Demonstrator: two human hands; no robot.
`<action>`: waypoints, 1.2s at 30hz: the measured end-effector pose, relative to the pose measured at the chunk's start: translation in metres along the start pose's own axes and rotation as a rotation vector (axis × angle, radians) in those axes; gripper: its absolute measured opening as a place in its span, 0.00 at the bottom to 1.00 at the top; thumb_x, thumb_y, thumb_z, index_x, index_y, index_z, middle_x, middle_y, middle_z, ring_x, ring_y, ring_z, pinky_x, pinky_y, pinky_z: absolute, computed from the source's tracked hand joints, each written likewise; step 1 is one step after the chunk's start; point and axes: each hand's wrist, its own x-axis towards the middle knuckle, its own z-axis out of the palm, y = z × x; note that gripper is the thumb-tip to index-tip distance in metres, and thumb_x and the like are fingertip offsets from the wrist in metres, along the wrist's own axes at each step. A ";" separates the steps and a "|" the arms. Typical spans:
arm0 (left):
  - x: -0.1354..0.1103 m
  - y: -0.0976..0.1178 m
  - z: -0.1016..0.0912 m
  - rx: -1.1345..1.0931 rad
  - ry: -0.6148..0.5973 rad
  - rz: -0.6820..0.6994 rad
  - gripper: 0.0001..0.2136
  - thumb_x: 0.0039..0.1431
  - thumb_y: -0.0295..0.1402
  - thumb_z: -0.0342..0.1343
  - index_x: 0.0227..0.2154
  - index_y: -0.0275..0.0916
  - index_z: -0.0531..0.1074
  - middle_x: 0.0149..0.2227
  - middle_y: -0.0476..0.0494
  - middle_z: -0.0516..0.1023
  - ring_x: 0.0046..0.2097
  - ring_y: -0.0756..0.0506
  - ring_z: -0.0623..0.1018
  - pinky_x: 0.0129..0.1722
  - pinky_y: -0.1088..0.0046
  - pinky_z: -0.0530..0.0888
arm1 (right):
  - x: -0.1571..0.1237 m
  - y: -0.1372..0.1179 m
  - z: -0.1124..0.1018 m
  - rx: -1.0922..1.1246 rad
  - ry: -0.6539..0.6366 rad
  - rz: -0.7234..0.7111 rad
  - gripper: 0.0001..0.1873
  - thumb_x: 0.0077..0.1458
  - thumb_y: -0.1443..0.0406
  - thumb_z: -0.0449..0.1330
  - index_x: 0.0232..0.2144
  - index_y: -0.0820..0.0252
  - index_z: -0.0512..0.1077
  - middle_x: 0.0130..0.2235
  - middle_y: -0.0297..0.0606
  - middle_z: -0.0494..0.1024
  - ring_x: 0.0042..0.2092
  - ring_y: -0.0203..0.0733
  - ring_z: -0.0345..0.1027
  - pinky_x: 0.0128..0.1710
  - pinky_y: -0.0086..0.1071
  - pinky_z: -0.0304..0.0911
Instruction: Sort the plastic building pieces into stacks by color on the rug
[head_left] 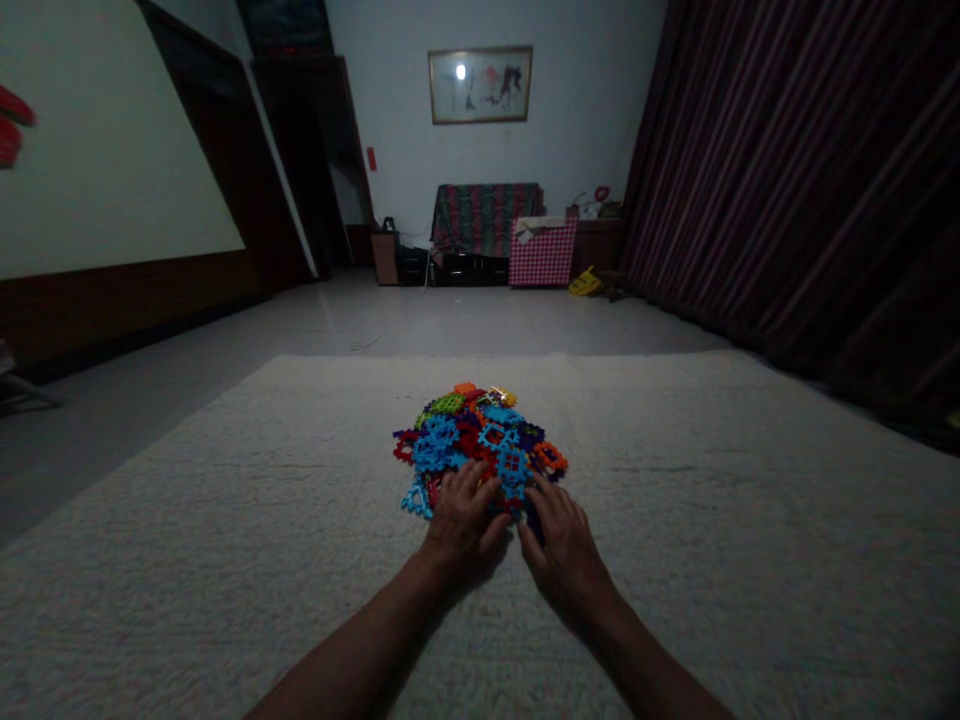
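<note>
A heap of plastic interlocking building pieces point(469, 435) in blue, red, green, orange, yellow and purple lies on a pale mat. My left hand point(463, 515) rests on the near left side of the heap, its fingers spread over the pieces. At the near right edge, my right hand point(559, 530) touches the heap with its fingers apart. Between the hands a blue square piece point(512, 465) with a windowed middle lies on top. A light-blue triangular piece point(416, 498) sits left of my left hand. The pieces under my fingertips are partly hidden.
The pale mat point(225, 520) spreads around the heap on a grey tiled floor point(315, 320). Against the far wall stand a cloth-covered piece of furniture point(487, 220) and a red-checked cloth point(544, 252). A dark curtain point(787, 200) hangs along the right.
</note>
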 end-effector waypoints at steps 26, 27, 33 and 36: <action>0.006 -0.010 0.000 -0.039 0.270 -0.088 0.12 0.64 0.32 0.49 0.46 0.41 0.74 0.52 0.38 0.76 0.54 0.38 0.73 0.54 0.53 0.69 | 0.059 0.051 0.011 0.035 0.168 0.315 0.19 0.59 0.57 0.54 0.49 0.60 0.71 0.49 0.49 0.77 0.51 0.52 0.69 0.50 0.45 0.64; 0.006 -0.011 0.001 -0.033 0.279 -0.105 0.12 0.64 0.32 0.49 0.46 0.40 0.74 0.52 0.38 0.76 0.55 0.37 0.73 0.55 0.52 0.69 | 0.063 0.052 0.012 -0.004 0.140 0.331 0.18 0.59 0.57 0.55 0.48 0.59 0.72 0.47 0.48 0.78 0.49 0.52 0.70 0.49 0.44 0.64; 0.008 -0.017 0.004 -0.040 0.317 -0.210 0.12 0.65 0.32 0.49 0.48 0.42 0.73 0.55 0.38 0.74 0.58 0.38 0.71 0.57 0.53 0.69 | 0.063 0.047 0.019 -0.051 0.119 0.294 0.16 0.62 0.60 0.52 0.48 0.57 0.72 0.45 0.44 0.79 0.46 0.49 0.71 0.47 0.41 0.61; 0.008 -0.018 0.005 -0.042 0.312 -0.215 0.12 0.65 0.32 0.50 0.48 0.42 0.73 0.54 0.39 0.75 0.57 0.38 0.72 0.57 0.53 0.69 | 0.061 0.048 0.021 -0.031 0.100 0.246 0.15 0.63 0.63 0.50 0.46 0.57 0.73 0.44 0.44 0.79 0.45 0.46 0.71 0.48 0.39 0.61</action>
